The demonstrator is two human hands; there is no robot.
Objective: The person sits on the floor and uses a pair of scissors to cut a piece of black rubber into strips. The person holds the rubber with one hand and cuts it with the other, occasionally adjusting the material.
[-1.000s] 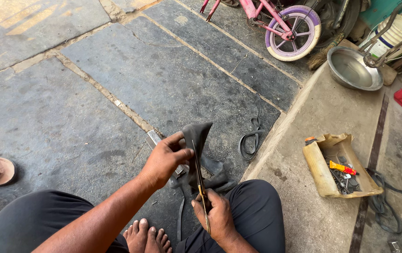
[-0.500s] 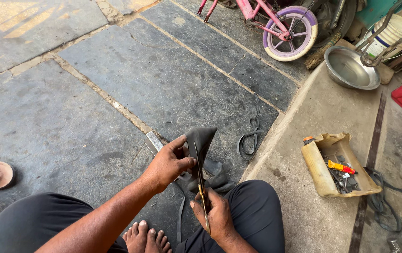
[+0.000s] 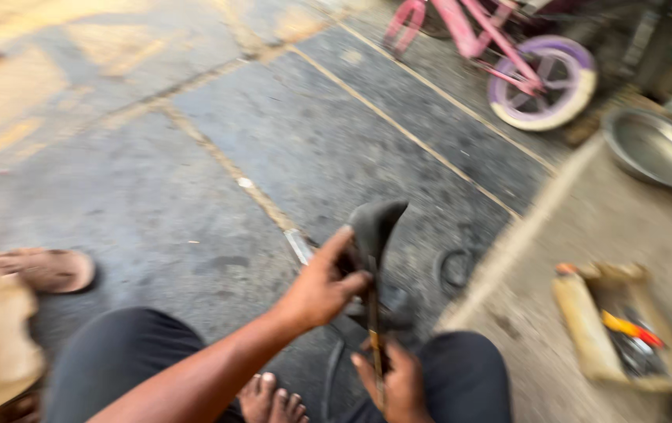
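The grey stone-slab floor [image 3: 195, 180], rough and split by pale joints, fills most of the blurred view. At two o'clock a raised concrete ledge [image 3: 555, 282] runs toward the lower right, matte and sandy. At one o'clock stands a small pink bicycle [image 3: 500, 55] with a lilac-and-cream wheel, and just right of it, at the ledge's far end, a round dull-metal basin [image 3: 653, 149]. At four o'clock on the ledge sits an open, worn cardboard box [image 3: 586, 329] of small tools, red and yellow among them. At nine o'clock a brown sandal [image 3: 42, 269] lies flat on the slabs.

Near the centre bottom, between the person's dark-trousered knees, is the black rubber tube [image 3: 375, 227]: limp, matte, folded over at the top. Its long axis runs nearly upright in the picture, the folded end toward twelve o'clock, the lower part trailing toward six.

The left hand [image 3: 322, 286] has its fingers curled and pinched on the tube's upper part. Below it the right hand [image 3: 398, 380] is closed around a thin yellowish tool [image 3: 375, 345] that stands along the tube; how tightly cannot be told through the blur.
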